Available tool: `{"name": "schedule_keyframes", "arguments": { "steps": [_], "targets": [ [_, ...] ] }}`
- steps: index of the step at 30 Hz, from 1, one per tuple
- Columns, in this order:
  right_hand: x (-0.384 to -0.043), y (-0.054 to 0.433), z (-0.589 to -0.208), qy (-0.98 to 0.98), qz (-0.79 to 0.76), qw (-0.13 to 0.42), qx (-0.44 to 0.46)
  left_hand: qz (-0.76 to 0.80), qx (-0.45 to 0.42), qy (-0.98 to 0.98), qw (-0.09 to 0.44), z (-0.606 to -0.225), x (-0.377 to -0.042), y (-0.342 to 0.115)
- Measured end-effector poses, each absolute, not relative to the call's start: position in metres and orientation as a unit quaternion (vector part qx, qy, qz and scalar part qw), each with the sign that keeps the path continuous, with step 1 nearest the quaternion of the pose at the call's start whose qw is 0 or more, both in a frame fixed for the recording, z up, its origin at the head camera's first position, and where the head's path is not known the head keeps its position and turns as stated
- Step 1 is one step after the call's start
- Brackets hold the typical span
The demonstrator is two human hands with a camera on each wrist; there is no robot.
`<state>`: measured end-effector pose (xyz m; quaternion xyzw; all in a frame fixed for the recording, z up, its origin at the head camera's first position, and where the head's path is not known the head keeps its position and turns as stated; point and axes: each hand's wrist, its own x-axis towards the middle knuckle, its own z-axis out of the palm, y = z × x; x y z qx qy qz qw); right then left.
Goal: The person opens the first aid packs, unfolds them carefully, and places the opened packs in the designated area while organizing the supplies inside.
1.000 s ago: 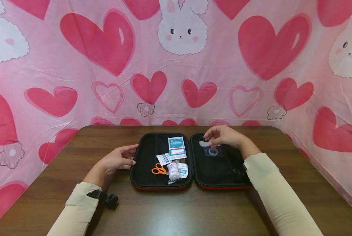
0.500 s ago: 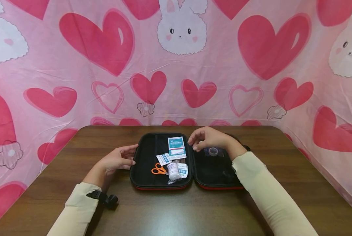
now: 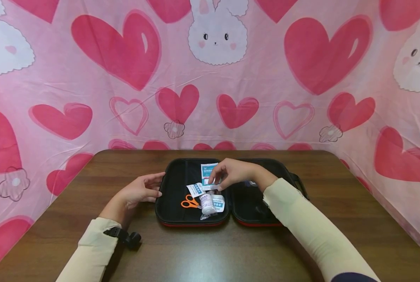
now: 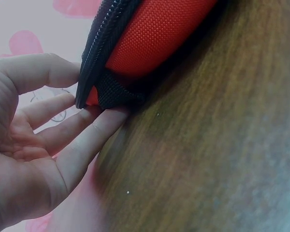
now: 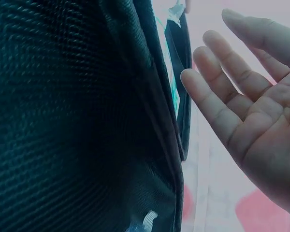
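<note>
My left hand [image 3: 139, 192] touches the left edge of an open black-lined case [image 3: 173, 184]. In the left wrist view its fingers lie fairly straight against the zipper rim and black strap [image 4: 117, 92]. My right hand [image 3: 232, 172] hovers over a teal-and-white packet [image 3: 207, 169], partly covering it. The right wrist view shows that hand's fingers [image 5: 217, 106] relaxed and apart, with nothing visible between them. Beside the packet lie orange-handled scissors [image 3: 189, 202], a plastic-wrapped white roll [image 3: 207, 204] and small blue-and-white packets [image 3: 195, 190].
The right half of the case [image 3: 248, 213] lies open, with a clear-wrapped ring-shaped roll [image 3: 251, 183] mostly behind my right wrist. A handle [image 3: 299, 186] sticks out at its right side. Wooden table [image 3: 202, 250] surrounds the case, and a pink heart-patterned cloth [image 3: 210, 117] hangs behind.
My right hand has moved left, from above the case's right half to over the teal-and-white packet in the left half. The left hand has stayed at the case's edge.
</note>
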<state>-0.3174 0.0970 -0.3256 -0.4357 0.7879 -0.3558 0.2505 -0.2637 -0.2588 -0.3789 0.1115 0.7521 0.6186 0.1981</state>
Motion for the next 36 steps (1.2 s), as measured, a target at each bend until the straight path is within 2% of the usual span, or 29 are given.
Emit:
{"name": "schedule_keyframes", "arguments": {
  "steps": [18, 27, 36],
  "targets": [
    [-0.313, 0.06, -0.33, 0.778, -0.277, 0.35, -0.442, 0.617, 0.104, 0.754, 0.201, -0.377, -0.264, -0.257],
    [-0.315, 0.063, -0.337, 0.776, -0.274, 0.349, -0.448, 0.616, 0.101, 0.756, 0.197, -0.376, -0.262, -0.257],
    [-0.311, 0.066, -0.333, 0.787, -0.286, 0.325, -0.439, 0.618, 0.098, 0.754, 0.198, -0.376, -0.261, -0.256]
  ]
}}
